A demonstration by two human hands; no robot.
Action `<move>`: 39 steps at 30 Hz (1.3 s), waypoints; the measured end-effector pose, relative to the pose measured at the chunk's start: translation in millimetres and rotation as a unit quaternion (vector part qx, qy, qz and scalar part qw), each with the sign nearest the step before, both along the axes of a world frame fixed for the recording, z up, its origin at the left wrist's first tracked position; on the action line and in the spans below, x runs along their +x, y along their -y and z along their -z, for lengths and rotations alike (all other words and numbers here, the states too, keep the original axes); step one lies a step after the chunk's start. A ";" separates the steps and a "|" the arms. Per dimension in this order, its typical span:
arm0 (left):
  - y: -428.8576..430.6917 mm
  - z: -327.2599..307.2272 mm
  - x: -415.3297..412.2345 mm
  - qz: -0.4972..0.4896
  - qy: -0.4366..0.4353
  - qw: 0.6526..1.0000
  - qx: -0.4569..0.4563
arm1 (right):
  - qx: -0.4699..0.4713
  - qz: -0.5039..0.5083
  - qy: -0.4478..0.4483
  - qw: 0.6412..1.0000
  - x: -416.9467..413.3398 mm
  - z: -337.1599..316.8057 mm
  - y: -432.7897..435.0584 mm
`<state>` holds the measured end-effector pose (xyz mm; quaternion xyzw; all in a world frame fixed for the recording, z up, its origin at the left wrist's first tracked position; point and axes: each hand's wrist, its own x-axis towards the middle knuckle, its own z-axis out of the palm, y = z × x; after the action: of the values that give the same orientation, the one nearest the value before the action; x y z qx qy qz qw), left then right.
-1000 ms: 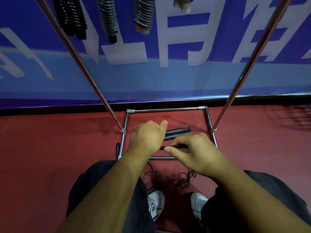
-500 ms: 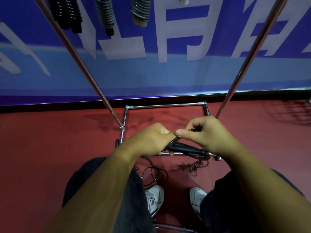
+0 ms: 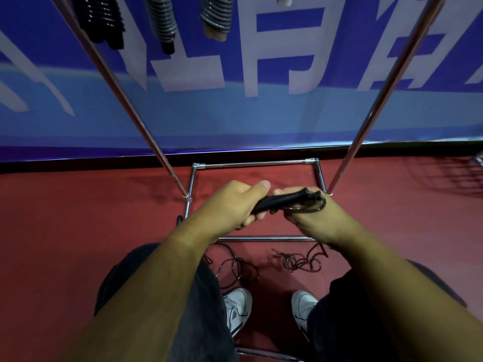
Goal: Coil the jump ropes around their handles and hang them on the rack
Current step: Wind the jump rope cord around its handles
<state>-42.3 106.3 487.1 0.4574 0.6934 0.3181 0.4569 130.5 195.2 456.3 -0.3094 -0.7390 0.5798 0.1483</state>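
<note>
Both forearms reach forward and meet at centre. The left hand [image 3: 230,205] has its fingers curled round the near end of the black jump rope handles [image 3: 282,200], thumb extended on top. The right hand [image 3: 308,220] grips their far end, with a loop of cord [image 3: 317,208] over its knuckles. The handles lie nearly level above the rectangular base [image 3: 256,164] of the rack, between two slanted uprights [image 3: 125,100], clear of the left one and near the foot of the right. Loose cord lies in two tangles on the red floor [image 3: 78,231], ahead of two white shoes [image 3: 239,308]. Four coiled ropes [image 3: 160,19] hang at the top edge, the fourth cut off.
</note>
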 end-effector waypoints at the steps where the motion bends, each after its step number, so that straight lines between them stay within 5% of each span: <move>1: -1.1 1.5 -1.0 -0.021 0.009 1.000 -0.002 | 0.005 0.013 0.021 1.000 -1.0 0.6 2.0; 7: -8.1 5.4 -2.8 -0.113 -0.126 0.986 0.004 | -0.072 0.013 0.035 0.997 -13.4 6.2 15.7; 15: -12.7 11.1 15.9 -0.096 -0.309 0.946 0.023 | -0.196 -0.013 0.046 0.979 -26.9 3.7 39.7; 22: -14.1 8.3 15.0 -0.085 -0.248 0.965 0.024 | -0.283 -0.017 0.015 0.959 -23.9 -7.2 43.4; 25: -15.4 7.9 22.8 -0.037 -0.367 0.928 0.056 | -0.374 0.031 0.027 0.926 -20.5 -8.0 36.0; 29: -9.5 17.4 34.1 0.013 -0.405 0.900 0.159 | -0.476 0.043 0.046 0.877 -9.6 -10.1 22.9; 34: -9.2 33.7 36.1 0.024 -0.452 0.836 0.310 | -0.472 0.091 0.089 0.872 -6.7 -11.1 22.3; 39: -9.0 40.5 47.5 0.021 -0.478 0.813 0.333 | -0.439 0.160 0.075 0.881 -9.5 -11.3 25.8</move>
<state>5.2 115.3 446.6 0.6902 0.6665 0.2615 -0.1055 121.0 169.4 467.6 -0.4993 -0.3581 0.7883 0.0323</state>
